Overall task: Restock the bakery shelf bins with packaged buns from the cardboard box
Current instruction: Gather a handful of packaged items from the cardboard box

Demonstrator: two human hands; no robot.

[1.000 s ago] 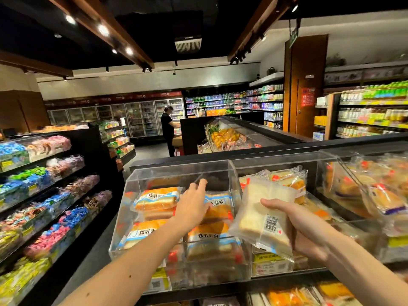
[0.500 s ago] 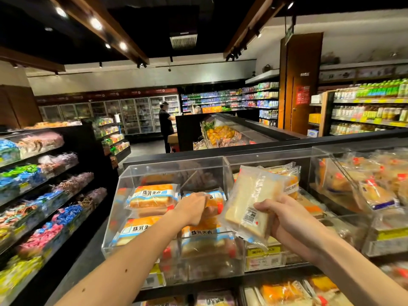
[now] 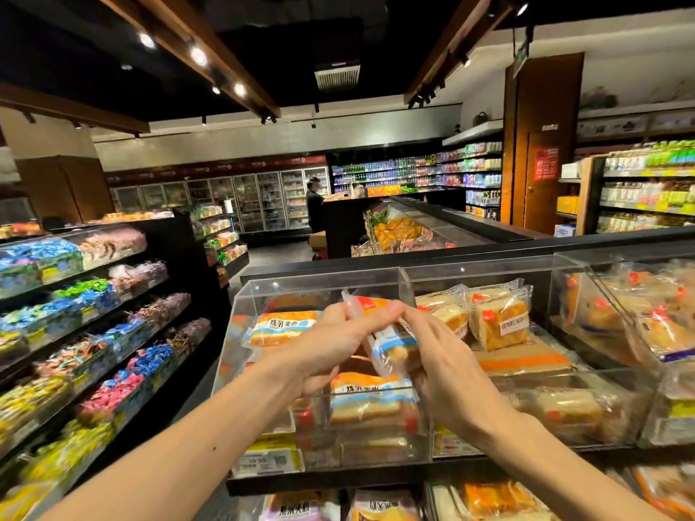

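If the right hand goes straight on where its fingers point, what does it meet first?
The right hand touches the bun packet; straight on, it would probably meet the fingertips of the left hand, then the clear bin back wall. Depth is unclear.

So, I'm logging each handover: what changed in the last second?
The right hand carried the packaged bun leftward over the left bin; the left hand lifted off the stocked buns and now pinches its top edge. The right hand still touches it. The left bin and stocked buns stayed put.
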